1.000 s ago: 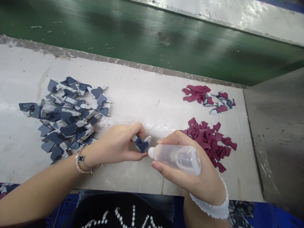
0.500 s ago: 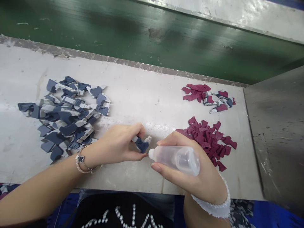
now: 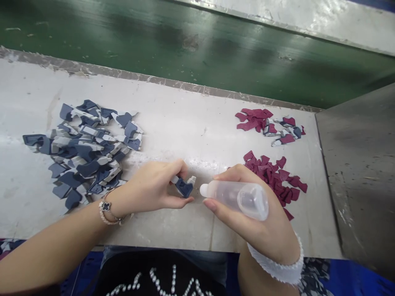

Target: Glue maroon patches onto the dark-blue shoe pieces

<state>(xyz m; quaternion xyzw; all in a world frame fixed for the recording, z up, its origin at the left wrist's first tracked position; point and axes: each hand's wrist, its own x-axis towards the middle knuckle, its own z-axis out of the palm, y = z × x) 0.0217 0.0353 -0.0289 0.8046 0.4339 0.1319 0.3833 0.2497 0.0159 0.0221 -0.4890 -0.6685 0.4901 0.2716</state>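
My left hand (image 3: 157,185) pinches a small blue and white plastic piece (image 3: 184,188) between thumb and fingers, near the middle of the white worktop (image 3: 182,135). Closed around a translucent squeeze bottle (image 3: 236,198), my right hand (image 3: 259,222) holds it tilted on its side. The bottle's white tip points left at the piece, with a small gap between them. Left of my hands lies a heap of similar blue and white pieces (image 3: 88,154). Beyond the bottle a pile of maroon flat pieces (image 3: 277,176) is partly hidden by my right hand.
At the back right sit a smaller maroon pile (image 3: 254,119) and several pieces joined in blue, white and maroon (image 3: 286,130). A green wall (image 3: 185,45) runs along the back. A metal panel (image 3: 358,176) bounds the right side.
My right hand has drawn the bottle a little to the right and up, away from the blue and white piece. My left hand has stayed nearly still.
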